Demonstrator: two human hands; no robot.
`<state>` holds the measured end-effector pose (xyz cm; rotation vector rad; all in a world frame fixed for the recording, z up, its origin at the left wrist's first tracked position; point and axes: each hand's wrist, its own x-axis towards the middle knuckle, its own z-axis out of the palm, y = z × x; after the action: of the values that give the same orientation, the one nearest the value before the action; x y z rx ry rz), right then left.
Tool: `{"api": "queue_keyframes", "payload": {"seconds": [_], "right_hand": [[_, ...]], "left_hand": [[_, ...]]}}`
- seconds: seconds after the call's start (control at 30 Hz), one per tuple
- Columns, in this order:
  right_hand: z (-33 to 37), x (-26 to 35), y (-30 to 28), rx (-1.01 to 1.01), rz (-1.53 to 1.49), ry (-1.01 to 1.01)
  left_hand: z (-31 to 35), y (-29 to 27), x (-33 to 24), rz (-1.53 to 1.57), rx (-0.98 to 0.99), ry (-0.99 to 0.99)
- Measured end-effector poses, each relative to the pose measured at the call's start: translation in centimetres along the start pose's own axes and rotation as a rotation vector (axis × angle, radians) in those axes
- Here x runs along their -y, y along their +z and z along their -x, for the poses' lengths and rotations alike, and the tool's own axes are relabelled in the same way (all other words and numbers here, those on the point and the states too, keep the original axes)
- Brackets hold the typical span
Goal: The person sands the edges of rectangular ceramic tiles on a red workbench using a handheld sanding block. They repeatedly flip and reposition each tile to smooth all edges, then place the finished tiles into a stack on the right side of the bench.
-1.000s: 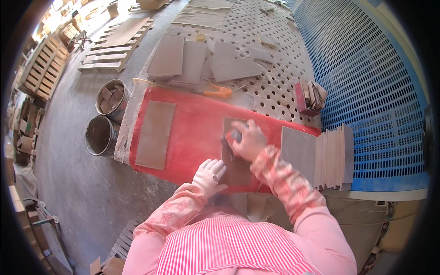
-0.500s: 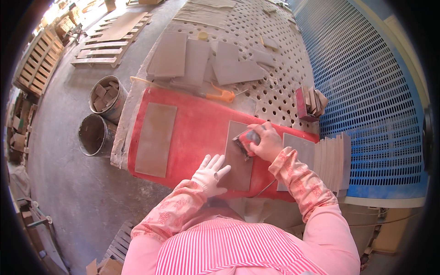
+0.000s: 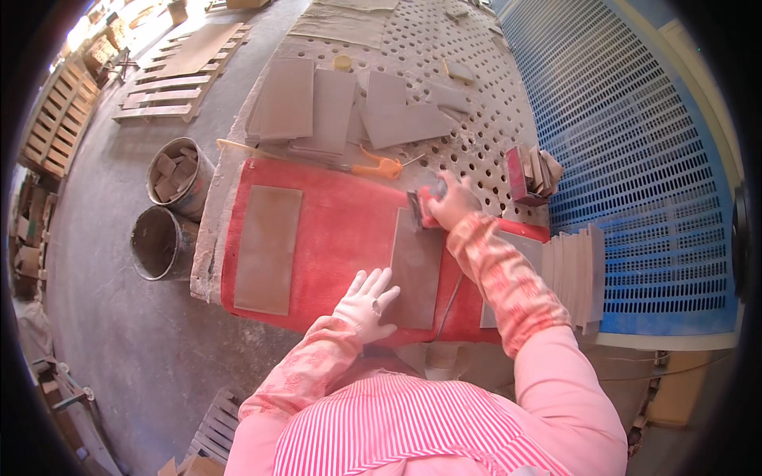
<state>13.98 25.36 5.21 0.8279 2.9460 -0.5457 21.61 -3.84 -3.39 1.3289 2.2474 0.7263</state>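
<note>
My right hand (image 3: 457, 205) is wrapped round a small red and grey power sander (image 3: 425, 209), which sits at the far edge of a grey-brown rectangular panel (image 3: 417, 274). The sander's cord hangs toward the near side of the table. In a white glove, my left hand (image 3: 366, 308) lies with spread fingers at the panel's near left edge. A second panel (image 3: 268, 250) rests flat on the red cloth (image 3: 345, 230) to the left. To the right, a third panel (image 3: 516, 246) is partly hidden under my right forearm.
Upright panels (image 3: 575, 274) stand in a row beside the blue slotted wall (image 3: 635, 159). Stacked panels (image 3: 287, 99) and an orange-handled tool (image 3: 377, 165) lie beyond the cloth. A red box of pieces (image 3: 520, 178) stands far right. Two buckets (image 3: 151, 254) are on the floor at left.
My right hand has moved the sander away from me, from the upper middle of the panel to its far edge. My left hand stays nearly in place.
</note>
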Motion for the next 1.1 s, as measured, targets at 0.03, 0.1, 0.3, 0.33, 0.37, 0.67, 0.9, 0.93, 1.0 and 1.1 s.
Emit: {"api": "queue_keyframes", "payload": {"seconds": [0.03, 0.1, 0.3, 0.33, 0.37, 0.67, 0.9, 0.93, 1.0, 1.1], "right_hand": [[1.4, -0.8, 0.0, -0.027, 0.039, 0.023], [5.6, -2.0, 0.3, -0.054, 0.089, -0.053], [4.2, 1.4, 2.3, 0.023, 0.121, -0.207], [2.0, 2.4, 2.4, 0.001, 0.122, -0.188], [-0.2, 3.3, 2.3, -0.026, 0.117, -0.179], [6.6, 1.4, 2.7, -0.121, 0.042, -0.222], [15.9, -3.4, 1.9, -0.05, 0.084, -0.104], [15.2, -3.7, 1.7, -0.044, 0.098, -0.099], [11.5, -3.7, 1.4, -0.088, 0.091, -0.124], [4.0, -2.4, -0.1, 0.022, 0.038, -0.101]], "left_hand": [[0.0, 0.0, 0.0, 0.009, -0.014, 0.012], [0.0, 0.1, 0.2, 0.023, -0.028, 0.027], [-0.1, 0.3, 0.3, 0.024, -0.04, 0.033], [-0.1, 0.4, 0.3, 0.025, -0.051, 0.031], [-0.1, 0.5, 0.3, 0.027, -0.049, 0.023], [0.0, 1.2, 0.7, -0.014, -0.06, 0.035], [-0.2, 2.1, 1.2, -0.065, -0.082, 0.069], [-0.2, 2.2, 1.2, -0.069, -0.081, 0.064], [-0.3, 2.3, 1.1, -0.081, -0.087, 0.057], [-0.3, 2.4, 0.8, -0.081, -0.123, 0.045]]}}
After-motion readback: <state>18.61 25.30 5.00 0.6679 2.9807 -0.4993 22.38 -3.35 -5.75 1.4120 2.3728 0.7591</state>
